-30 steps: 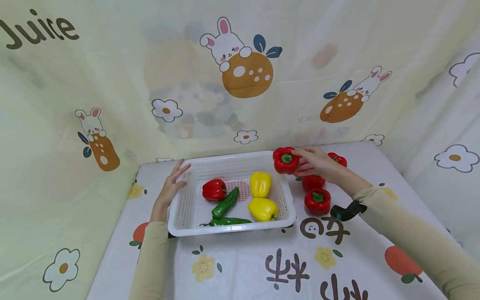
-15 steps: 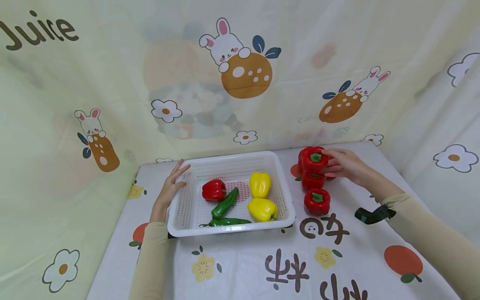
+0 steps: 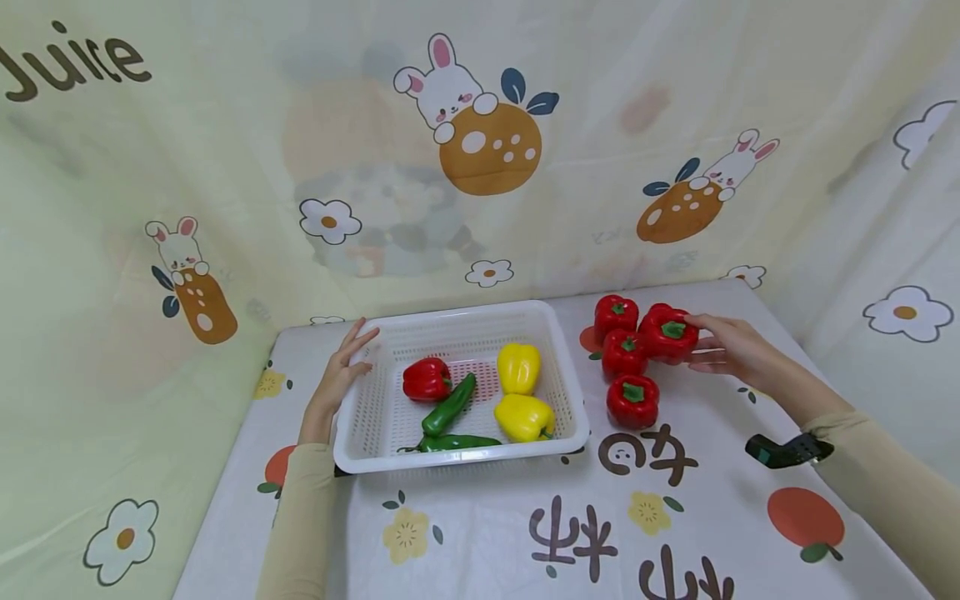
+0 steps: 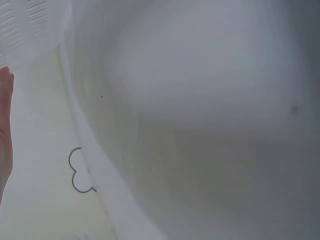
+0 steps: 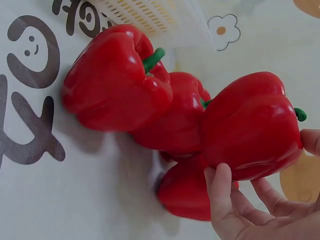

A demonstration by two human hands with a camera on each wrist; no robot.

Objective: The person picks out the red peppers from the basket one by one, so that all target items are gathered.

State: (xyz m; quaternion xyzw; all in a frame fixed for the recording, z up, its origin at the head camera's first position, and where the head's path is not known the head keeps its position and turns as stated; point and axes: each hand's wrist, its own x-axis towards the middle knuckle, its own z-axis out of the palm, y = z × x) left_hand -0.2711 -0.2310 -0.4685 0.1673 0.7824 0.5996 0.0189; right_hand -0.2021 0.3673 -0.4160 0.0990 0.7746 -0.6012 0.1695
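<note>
My right hand (image 3: pixel 731 350) holds a red bell pepper (image 3: pixel 670 333) with a green stem, thumb and fingers around its side. In the right wrist view the fingertips press this held pepper (image 5: pixel 255 127) from below and from the right. Close by, to its left, several more red bell peppers (image 3: pixel 632 402) stand in a row on the table. My left hand (image 3: pixel 341 375) rests at the left rim of a white plastic basket (image 3: pixel 461 457), its fingers extended. Only part of the left hand (image 4: pixel 5 125) shows at the edge of the left wrist view.
Inside the basket lie a red bell pepper (image 3: pixel 427 380), two yellow bell peppers (image 3: pixel 519 368) and two green chili peppers (image 3: pixel 450 406). A patterned cloth (image 3: pixel 465 533) covers the table. Printed curtains (image 3: pixel 585 233) hang behind and at both sides.
My right hand has carried the held red bell pepper rightward from the basket's right rim, past the other red peppers, to their right side. The left hand has stayed at the basket.
</note>
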